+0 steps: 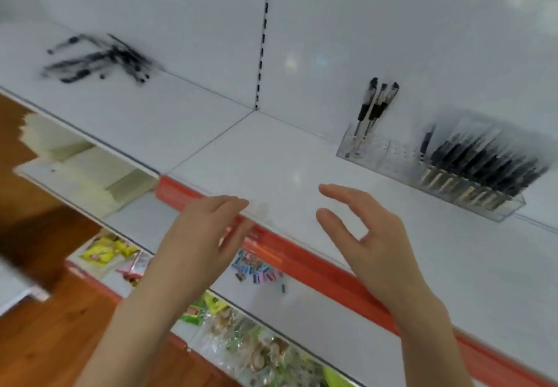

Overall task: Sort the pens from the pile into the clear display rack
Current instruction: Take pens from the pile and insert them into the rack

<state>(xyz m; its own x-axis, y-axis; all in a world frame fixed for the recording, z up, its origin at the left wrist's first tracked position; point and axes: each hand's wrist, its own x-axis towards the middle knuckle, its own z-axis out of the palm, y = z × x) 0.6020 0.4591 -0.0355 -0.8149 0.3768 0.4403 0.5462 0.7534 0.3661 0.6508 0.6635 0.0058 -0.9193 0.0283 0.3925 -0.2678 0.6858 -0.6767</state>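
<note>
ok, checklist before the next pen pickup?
1. Left hand free: ok, open, holding nothing.
2. Right hand free: ok, open, holding nothing.
3. Pens remaining in pile: ok, several; exact count cannot tell, blurred.
4. Room in clear rack: ok, middle section looks free.
5. Three upright pens seated at its left end: ok.
6. Pens at right end tidy: cannot tell, blurred.

Bright, even, diffuse light; shadows faint. Two soft glare patches: one on the back panel [291, 62], one mid-shelf [297, 175]. Heavy motion blur: pile [99, 58] at the shelf's far left end smeared, right end of the rack [377, 151] streaked. Left hand [205, 235] and right hand [371, 241] soft-edged but readable. Wide-angle lens tilts and bends the shelf edges. Floor [45, 341] blurred.
</note>
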